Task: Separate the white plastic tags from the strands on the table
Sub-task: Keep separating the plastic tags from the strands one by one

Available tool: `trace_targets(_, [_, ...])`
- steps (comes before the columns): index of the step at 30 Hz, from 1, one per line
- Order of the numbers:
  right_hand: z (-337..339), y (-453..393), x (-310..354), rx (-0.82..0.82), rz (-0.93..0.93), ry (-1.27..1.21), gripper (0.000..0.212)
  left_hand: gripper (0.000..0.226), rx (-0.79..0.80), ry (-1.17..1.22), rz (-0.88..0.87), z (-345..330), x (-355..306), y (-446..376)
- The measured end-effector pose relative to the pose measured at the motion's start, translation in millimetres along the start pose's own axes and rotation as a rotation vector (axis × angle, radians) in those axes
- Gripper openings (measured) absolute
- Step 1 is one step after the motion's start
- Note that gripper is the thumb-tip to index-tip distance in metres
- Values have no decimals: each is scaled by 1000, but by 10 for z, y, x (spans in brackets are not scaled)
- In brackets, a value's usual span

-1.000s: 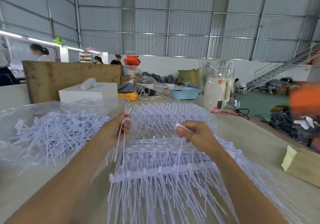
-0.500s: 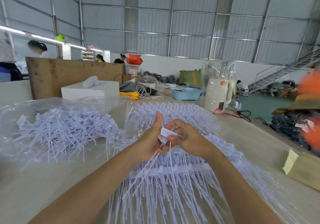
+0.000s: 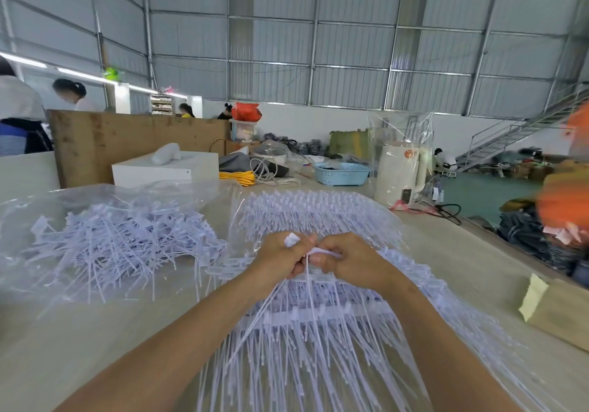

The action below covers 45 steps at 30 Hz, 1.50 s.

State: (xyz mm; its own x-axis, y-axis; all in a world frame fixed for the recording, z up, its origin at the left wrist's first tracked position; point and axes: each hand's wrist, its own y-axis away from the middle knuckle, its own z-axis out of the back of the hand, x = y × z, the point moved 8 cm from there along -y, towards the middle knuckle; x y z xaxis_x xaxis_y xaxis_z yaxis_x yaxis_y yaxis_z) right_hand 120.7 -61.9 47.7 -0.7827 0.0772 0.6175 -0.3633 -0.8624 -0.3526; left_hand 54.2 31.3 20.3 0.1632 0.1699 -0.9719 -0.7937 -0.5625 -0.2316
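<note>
White plastic tags half-hidden, pinched by curled fingers of both hands.

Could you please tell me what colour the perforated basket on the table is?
The basket is light blue; head view.

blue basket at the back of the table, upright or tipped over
Upright. The blue basket sits flat on the table with its rim facing up; dark items show inside.
</note>
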Motion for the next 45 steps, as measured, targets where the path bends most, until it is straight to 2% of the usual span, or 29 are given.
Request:
trace_targets(5, [38,14,41,-65,53,33,19,30,55,-32,84,-23,33,1])
trace_targets(8, [37,9,47,-91,74,204,7,21,103,60,272,-59,146,21])
trace_targets(10, [44,11,78,-106,85,314,4,18,209,160,440,-102,198,54])
trace_targets(13, [-10,7,160,-75,113,123,5,26,433,213,605,-134,158,136])
trace_targets(16, [-47,18,200,11,114,-50,16,31,651,143,574,-4,23,207])
trace_targets(18, [73,50,104,-8,92,-111,28,16,760,238,504,166,-161,247])
trace_targets(20, [183,80,-35,-52,61,-155,25,26,701,401,429,458,-312,186])
trace_targets(23, [97,55,-108,-54,49,-39,20,49,415,729,331,1012,-421,-24])
trace_targets(25, [-34,24,-68,-16,79,13,21,43,242,881,295,1354,-411,-143])
trace_targets(26, [-66,17,-64,-3,87,18,21,31,170,806,291,1501,-365,-188])
trace_targets(28, [-64,7,-99,3,79,10,22,12,82,339,340,1730,-199,-228])
trace_targets(30, [-48,12,-143,-11,58,3,29,11,86,-157,442,1851,25,-242])
trace_targets(33, [-42,20,-152,-14,47,-4,52,14,55,-551,535,2005,194,-357])
trace_targets(35, [-32,12,-172,-18,31,-8,42,16,33,-874,506,2087,134,-515])
trace_targets(37, [-25,2,-186,-22,20,-26,27,29,13,-1168,408,2082,21,-688])
trace_targets(40, [-26,-3,-192,-33,27,-33,28,56,-93,-1469,175,2077,-133,-842])
trace_targets(42, [-32,-1,-188,-31,30,-26,29,66,-158,-1634,117,2095,-121,-834])
trace_targets(43, [-35,-6,-191,-30,36,-15,31,70,-149,-1691,157,2114,-34,-807])
trace_targets(45, [-39,-9,-192,-34,52,25,32,84,-82,-1685,351,2182,159,-684])
